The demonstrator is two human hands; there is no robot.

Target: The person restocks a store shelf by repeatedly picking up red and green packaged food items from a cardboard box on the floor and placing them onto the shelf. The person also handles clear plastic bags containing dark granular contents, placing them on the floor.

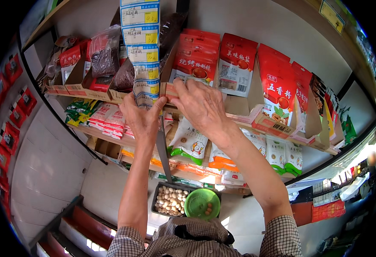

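Observation:
My left hand (141, 115) holds the lower part of a long strip of price labels (140, 37), with its fingers behind the strip and its thumb at the right edge. The strip hangs in front of the shelf and bears handwriting on blue, white and yellow fields. Beside it, my right hand (201, 102) presses its fingertips on the front edge of a cardboard display box (169, 91). Right above that hand stand red seasoning packets (194, 57) in a box. What lies under the right palm is hidden.
More red pouches (278, 83) fill boxes along the upper shelf; a bag of dark spice (104, 57) lies to the left. White bags (189, 141) line the shelf below. On the floor are a crate of eggs (171, 200) and a green basket (202, 203). A black shelf post (58, 114) curves at left.

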